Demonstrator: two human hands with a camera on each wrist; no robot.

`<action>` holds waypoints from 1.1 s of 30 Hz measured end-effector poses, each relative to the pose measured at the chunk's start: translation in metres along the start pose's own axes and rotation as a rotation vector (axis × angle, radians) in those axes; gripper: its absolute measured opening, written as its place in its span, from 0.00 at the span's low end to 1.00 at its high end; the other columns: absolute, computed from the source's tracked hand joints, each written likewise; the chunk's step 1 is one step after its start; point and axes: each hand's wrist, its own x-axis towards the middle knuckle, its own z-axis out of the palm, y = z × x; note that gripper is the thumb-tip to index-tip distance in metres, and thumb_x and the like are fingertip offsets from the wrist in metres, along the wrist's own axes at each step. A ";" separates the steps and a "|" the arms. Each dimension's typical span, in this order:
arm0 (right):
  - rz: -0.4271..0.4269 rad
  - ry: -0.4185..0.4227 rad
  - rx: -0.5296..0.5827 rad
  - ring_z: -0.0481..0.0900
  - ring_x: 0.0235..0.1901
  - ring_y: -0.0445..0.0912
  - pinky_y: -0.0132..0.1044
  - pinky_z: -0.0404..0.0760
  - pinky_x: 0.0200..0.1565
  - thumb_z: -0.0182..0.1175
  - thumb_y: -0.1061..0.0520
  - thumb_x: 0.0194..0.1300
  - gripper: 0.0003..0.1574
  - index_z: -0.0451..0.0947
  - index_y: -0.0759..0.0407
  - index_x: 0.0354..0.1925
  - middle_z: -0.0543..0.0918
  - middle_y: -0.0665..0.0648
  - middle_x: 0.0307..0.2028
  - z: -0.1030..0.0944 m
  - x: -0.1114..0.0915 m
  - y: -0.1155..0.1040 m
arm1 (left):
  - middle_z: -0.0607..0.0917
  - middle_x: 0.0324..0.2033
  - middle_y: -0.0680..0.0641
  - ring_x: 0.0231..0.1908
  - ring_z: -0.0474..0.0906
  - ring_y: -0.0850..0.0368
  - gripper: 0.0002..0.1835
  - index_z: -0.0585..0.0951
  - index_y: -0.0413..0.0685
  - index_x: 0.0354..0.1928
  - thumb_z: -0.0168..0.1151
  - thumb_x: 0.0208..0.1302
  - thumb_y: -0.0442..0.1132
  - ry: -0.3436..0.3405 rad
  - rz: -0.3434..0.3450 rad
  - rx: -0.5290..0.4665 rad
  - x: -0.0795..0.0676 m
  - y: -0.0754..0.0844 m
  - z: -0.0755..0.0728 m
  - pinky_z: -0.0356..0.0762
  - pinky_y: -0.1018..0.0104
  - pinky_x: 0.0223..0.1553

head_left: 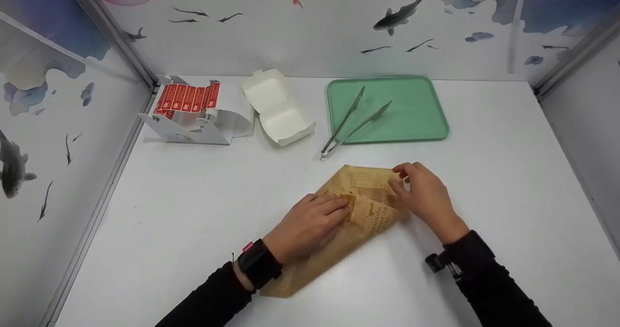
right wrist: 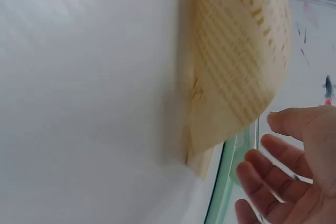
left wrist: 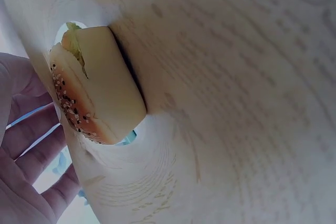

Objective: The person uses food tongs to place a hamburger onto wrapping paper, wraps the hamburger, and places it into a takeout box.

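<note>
A brown newsprint-patterned wrapping paper (head_left: 363, 225) lies folded over on the table. Inside the fold, the left wrist view shows a burger with a sesame bun (left wrist: 71, 100), a bit of lettuce (left wrist: 73, 40) at its edge; from above, the paper hides it. My left hand (head_left: 312, 220) rests on the folded flap, and its fingers (left wrist: 44, 150) stretch along the paper's outer side. Beside the paper's right corner is my right hand (head_left: 426, 194), fingers loosely bent and thumb apart. In the right wrist view nothing sits between those fingers, close to the paper's curved edge.
A green tray (head_left: 411, 118) stands at the back, with metal tongs (head_left: 356, 128) leaning across its near edge. Left of it are an open white takeaway box (head_left: 283, 116) and a white dispenser (head_left: 193, 133) bearing a strip of red labels (head_left: 186, 97). Patterned walls enclose the table.
</note>
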 end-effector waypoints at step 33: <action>0.046 -0.051 0.164 0.69 0.25 0.45 0.36 0.66 0.31 0.64 0.57 0.75 0.13 0.70 0.59 0.35 0.72 0.51 0.22 0.011 0.020 0.017 | 0.87 0.65 0.49 0.68 0.81 0.54 0.17 0.86 0.48 0.63 0.60 0.79 0.39 0.026 0.017 0.011 -0.001 -0.001 0.004 0.80 0.59 0.67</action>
